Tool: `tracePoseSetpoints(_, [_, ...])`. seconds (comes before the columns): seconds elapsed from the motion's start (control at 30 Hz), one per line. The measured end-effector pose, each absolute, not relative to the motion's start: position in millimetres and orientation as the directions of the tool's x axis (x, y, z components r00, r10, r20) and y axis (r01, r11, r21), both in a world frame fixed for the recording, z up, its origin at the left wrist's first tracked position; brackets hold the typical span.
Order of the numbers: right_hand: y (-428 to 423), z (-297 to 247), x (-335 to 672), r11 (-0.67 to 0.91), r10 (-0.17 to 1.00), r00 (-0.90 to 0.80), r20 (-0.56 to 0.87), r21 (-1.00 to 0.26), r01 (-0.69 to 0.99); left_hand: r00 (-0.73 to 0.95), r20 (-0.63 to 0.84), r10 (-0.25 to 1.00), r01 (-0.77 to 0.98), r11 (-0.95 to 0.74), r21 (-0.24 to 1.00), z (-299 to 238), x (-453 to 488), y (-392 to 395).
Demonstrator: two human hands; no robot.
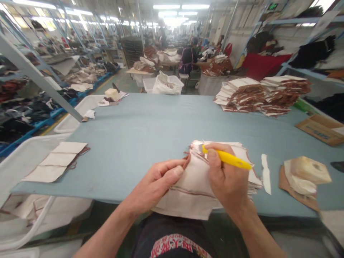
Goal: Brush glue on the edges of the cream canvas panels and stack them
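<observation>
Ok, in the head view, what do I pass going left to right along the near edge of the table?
From the left: flat cloth pieces → left hand, pinching the top pouch → right hand, gripping a yellow tool → white strip → beige roll.

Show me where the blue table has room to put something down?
The widest bare patch of the blue-grey table lies in the middle, between the flat cream pieces on the left and the tall cream-and-brown stacks far right. It is crowded near right: cream cloth pile, white strip, beige tape roll.
</observation>
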State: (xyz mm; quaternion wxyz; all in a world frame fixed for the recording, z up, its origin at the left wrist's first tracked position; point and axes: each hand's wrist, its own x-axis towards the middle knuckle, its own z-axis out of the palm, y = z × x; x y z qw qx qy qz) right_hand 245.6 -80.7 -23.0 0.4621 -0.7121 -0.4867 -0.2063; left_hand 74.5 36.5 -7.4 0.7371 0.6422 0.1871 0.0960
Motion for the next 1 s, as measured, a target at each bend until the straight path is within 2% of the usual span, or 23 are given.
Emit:
tracePoseSetpoints(0.1, [-75,-8,263,-0.165,0.481,0.524,0.702,-0.515,0.841,0.893,-0.105,0.438,0.118,-0.004,0.993,-11,63,40])
tracePoseSetpoints(0.23, [-61,-8,278,-0.157,0.506,0.560,0.656,-0.569,0.807,0.934,-0.062,0.352,0.116,-0.134,0.984,-24,57,33])
tracePoseSetpoints(0.4, [-43,-26,275,-0.149,0.576,0.528,0.624,-0.555,0.818,0.938,0.042,0.345,0.075,-0.318,0.945,-22,59,25])
tracePoseSetpoints(0.57, [-81,-25,251,-0.042,0.475,0.528,0.704,-0.581,0.813,0.933,0.127,0.336,0.042,-0.453,0.890,-33,57,24])
tracePoseSetpoints(0.7, [-121,-14,229,-0.063,0.552,0.505,0.664,-0.570,0.819,0.896,0.218,0.387,0.045,-0.568,0.822,-57,54,20])
tracePoseSetpoints(0.8, [-126,-7,216,-0.016,0.633,0.414,0.654,-0.524,0.852,0.879,0.305,0.366,0.014,-0.661,0.751,-69,56,18])
tracePoseSetpoints(0.9, [-121,-1,208,0.117,0.672,0.225,0.706,-0.401,0.909,0.876,0.369,0.311,-0.037,-0.719,0.694,-70,62,19])
tracePoseSetpoints(1.0, [-121,4,207,0.203,0.727,0.055,0.684,-0.292,0.935,0.868,0.417,0.271,-0.066,-0.768,0.637,-68,67,22])
